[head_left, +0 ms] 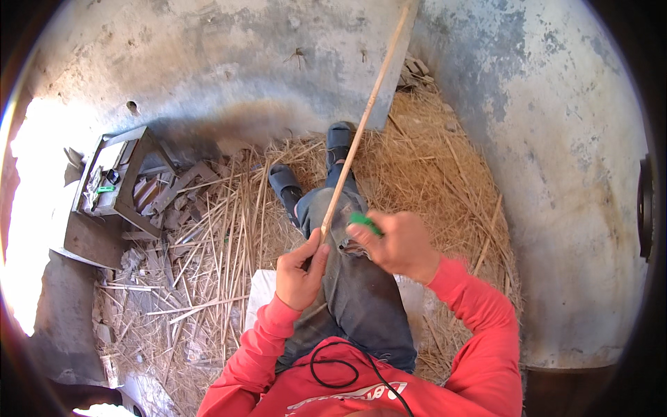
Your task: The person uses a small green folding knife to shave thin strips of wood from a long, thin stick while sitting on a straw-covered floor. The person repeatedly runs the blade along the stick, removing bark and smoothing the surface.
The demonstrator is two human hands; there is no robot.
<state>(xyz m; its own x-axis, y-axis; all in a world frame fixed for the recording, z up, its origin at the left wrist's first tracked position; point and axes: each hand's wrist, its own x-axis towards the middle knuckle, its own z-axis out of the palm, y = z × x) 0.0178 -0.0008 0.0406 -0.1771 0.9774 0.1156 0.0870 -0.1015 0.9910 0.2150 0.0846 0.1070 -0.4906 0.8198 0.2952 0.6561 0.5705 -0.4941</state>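
Table bears green item; left hand holds stick.

A green object lies on the small table; left of the table is a bright opening, beyond it a stained wall.

"Where's the light from?"
"A blown-out opening past the left edge of the straw-littered floor; elsewhere it's softly lit."
"Anything blurred?"
"The right hand, slightly; the plastered wall bows toward black corners."
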